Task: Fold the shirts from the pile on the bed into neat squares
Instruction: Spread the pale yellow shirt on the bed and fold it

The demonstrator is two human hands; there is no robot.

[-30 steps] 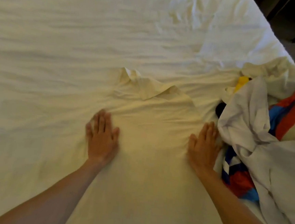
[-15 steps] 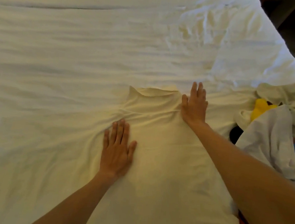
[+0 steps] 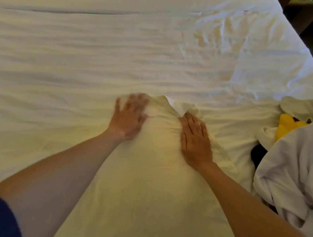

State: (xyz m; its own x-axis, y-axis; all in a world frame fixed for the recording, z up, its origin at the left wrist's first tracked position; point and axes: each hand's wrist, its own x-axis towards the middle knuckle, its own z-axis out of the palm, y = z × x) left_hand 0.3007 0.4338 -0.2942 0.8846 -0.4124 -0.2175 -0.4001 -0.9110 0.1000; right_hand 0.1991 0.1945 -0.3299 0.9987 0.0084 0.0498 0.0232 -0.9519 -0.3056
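Smoothing is where things stand, by my reading: a pale yellow shirt (image 3: 147, 174) lies spread lengthwise on the bed (image 3: 81, 55), collar end away from the person, and no fold shows in it yet, so the squaring of this one looks to be all ahead. The pile (image 3: 289, 164) of unfolded clothes sits at the right edge of the bed, just beside the shirt, so most of the task remains. Both hands press flat near the collar: the left hand (image 3: 127, 115), blurred by motion, has its fingers straight and slightly spread on the shirt's left shoulder, and the right hand (image 3: 195, 138) lies with fingers straight and close together on the right shoulder, cloth bunching into wrinkles between them. Compared with half a second ago, the left hand has slid up from mid-shirt toward the collar, and the right hand has drawn back and inward.
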